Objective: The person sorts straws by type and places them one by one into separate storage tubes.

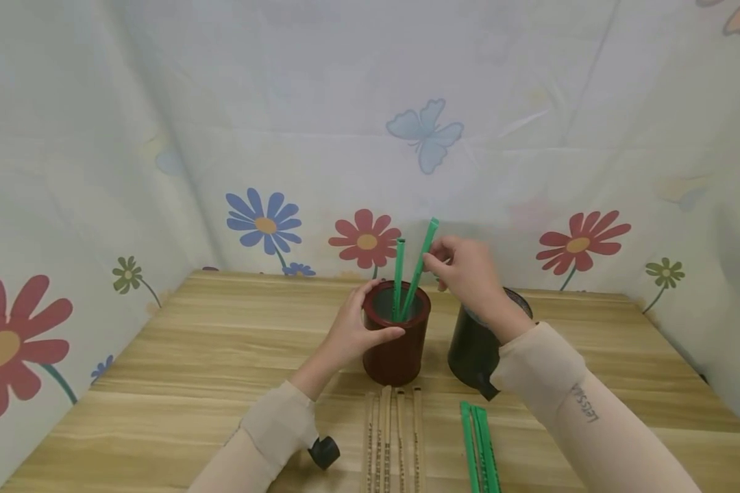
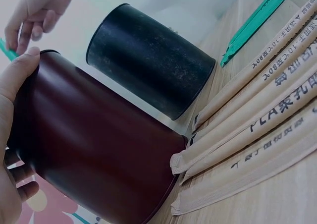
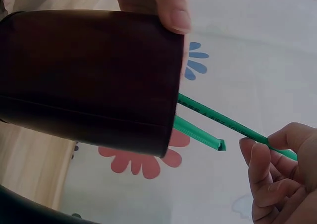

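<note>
A dark red, round holder point(image 1: 395, 359) stands upright on the table. My left hand point(image 1: 347, 329) grips it near the rim, thumb in front and fingers round the far side. Between thumb and fingertips, my right hand point(image 1: 469, 270) pinches a green-wrapped straw point(image 3: 218, 117) that leans right, its lower end inside the holder. Another green-wrapped straw point(image 1: 399, 267) stands in the same holder, untouched by the fingers. Below my right forearm is a black holder point(image 1: 469, 346), partly covered by that arm; its inside is mostly hidden.
Several brown paper-wrapped straws point(image 1: 385, 438) with printed letters lie side by side in front of the red holder. To their right lie several green-wrapped straws point(image 1: 482, 445). A flowered cloth point(image 1: 321, 137) hangs behind the wooden table point(image 1: 222, 342).
</note>
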The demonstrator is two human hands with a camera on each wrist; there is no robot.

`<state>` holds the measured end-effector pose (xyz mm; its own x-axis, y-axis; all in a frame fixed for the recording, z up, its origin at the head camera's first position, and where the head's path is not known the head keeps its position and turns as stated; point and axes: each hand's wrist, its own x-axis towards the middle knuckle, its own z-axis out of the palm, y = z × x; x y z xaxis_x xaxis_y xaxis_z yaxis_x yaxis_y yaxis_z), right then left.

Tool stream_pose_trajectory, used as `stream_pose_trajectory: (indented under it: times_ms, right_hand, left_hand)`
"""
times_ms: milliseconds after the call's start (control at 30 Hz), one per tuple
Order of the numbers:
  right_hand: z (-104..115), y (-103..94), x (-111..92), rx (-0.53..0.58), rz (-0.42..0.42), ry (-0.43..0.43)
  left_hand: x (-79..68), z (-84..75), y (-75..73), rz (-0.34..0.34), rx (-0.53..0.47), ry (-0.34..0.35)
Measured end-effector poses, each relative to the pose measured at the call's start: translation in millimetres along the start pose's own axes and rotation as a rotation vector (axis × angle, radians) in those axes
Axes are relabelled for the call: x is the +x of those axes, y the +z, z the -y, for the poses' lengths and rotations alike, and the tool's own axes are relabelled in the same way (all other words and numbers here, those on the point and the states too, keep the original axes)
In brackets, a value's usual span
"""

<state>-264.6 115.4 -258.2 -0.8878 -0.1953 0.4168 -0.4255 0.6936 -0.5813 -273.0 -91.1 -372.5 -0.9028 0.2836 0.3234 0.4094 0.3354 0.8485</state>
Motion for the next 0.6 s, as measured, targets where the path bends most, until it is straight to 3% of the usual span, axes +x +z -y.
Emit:
stream_pose_trajectory:
  times_ms: [600]
  right_hand:
    - [-7.6, 31.5, 11.7, -0.083, 0.187, 0.116]
  left_hand:
    - [-0.4, 1.0, -0.3, 0.010, -0.004, -0.008]
